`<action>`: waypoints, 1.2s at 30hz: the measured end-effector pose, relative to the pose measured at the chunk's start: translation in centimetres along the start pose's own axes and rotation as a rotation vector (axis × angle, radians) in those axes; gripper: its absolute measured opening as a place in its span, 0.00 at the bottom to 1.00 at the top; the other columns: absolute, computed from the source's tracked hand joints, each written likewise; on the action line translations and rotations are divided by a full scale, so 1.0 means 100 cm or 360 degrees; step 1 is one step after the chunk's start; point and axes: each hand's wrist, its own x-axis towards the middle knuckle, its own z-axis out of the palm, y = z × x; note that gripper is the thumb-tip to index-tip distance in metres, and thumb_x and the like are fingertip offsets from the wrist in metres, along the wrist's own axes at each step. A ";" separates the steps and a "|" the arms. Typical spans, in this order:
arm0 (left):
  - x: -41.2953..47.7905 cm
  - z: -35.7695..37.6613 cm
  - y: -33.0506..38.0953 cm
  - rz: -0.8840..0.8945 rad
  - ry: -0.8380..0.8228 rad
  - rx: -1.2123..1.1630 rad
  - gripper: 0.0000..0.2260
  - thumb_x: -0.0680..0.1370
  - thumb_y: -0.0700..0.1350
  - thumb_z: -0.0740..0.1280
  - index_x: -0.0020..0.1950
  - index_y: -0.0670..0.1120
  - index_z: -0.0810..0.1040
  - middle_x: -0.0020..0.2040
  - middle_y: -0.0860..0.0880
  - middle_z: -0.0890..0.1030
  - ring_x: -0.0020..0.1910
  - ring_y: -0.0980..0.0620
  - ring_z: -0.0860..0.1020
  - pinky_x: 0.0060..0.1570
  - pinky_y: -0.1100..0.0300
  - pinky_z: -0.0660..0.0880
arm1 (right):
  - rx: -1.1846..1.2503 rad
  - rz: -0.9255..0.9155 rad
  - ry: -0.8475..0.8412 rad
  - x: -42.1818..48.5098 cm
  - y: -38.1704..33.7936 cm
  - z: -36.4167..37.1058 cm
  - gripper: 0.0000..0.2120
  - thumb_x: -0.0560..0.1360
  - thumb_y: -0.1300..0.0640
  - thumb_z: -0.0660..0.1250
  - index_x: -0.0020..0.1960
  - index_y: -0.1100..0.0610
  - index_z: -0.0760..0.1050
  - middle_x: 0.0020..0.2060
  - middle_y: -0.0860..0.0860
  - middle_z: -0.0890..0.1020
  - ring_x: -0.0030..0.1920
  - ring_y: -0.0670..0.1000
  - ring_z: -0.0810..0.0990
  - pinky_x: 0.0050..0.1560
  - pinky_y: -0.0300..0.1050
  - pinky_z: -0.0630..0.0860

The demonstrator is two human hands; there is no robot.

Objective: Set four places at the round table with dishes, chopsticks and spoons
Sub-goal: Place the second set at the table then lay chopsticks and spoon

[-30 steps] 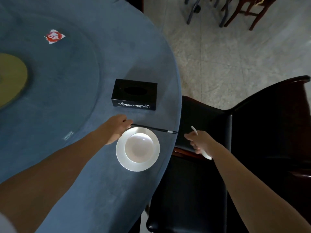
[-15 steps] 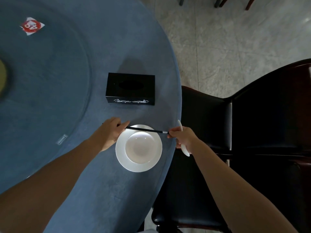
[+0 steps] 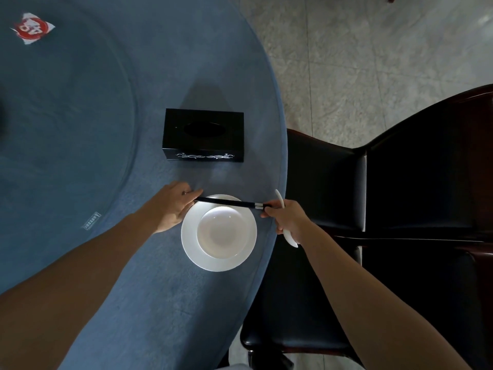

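Note:
A white plate point(image 3: 190, 243) with a white bowl point(image 3: 221, 235) on it sits near the right edge of the blue round table point(image 3: 133, 289). Black chopsticks point(image 3: 229, 202) lie across the plate's far rim. My left hand point(image 3: 170, 208) pinches their left end, and my right hand point(image 3: 286, 220) pinches their silver-tipped right end. That same right hand also holds a white spoon point(image 3: 290, 240), whose handle sticks up past the fingers and whose bowl shows below the palm.
A black tissue box point(image 3: 204, 138) stands just beyond the plate. The lazy Susan point(image 3: 66, 116) covers the table's left part, with a red-and-white sticker point(image 3: 33, 28) on it. Dark chairs point(image 3: 400, 196) stand close against the table's right edge, over a tiled floor point(image 3: 346, 62).
My right hand, still holding the spoon, moved left to the table edge and took the chopsticks' right end. The view shifted slightly forward.

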 end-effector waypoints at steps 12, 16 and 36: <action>-0.003 0.001 0.007 -0.0195 0.0058 -0.0104 0.11 0.76 0.37 0.71 0.59 0.39 0.83 0.46 0.38 0.80 0.48 0.35 0.78 0.48 0.42 0.77 | -0.0024 -0.0018 -0.0049 -0.007 0.004 -0.001 0.05 0.80 0.61 0.66 0.51 0.54 0.81 0.44 0.53 0.87 0.23 0.47 0.68 0.26 0.41 0.70; -0.002 -0.002 0.010 -0.0254 0.0013 -0.0110 0.11 0.78 0.39 0.69 0.60 0.41 0.83 0.48 0.38 0.80 0.50 0.36 0.77 0.51 0.44 0.75 | -0.0053 -0.0038 -0.0019 -0.009 0.005 -0.003 0.07 0.80 0.62 0.66 0.52 0.55 0.81 0.42 0.51 0.87 0.21 0.45 0.68 0.25 0.40 0.71; -0.003 -0.015 0.020 -0.0432 0.0070 0.0062 0.14 0.76 0.41 0.72 0.62 0.41 0.81 0.56 0.37 0.81 0.57 0.33 0.74 0.57 0.40 0.71 | -0.0085 0.0025 0.0378 -0.026 -0.004 -0.002 0.09 0.80 0.53 0.61 0.50 0.58 0.75 0.40 0.55 0.78 0.33 0.49 0.73 0.32 0.43 0.74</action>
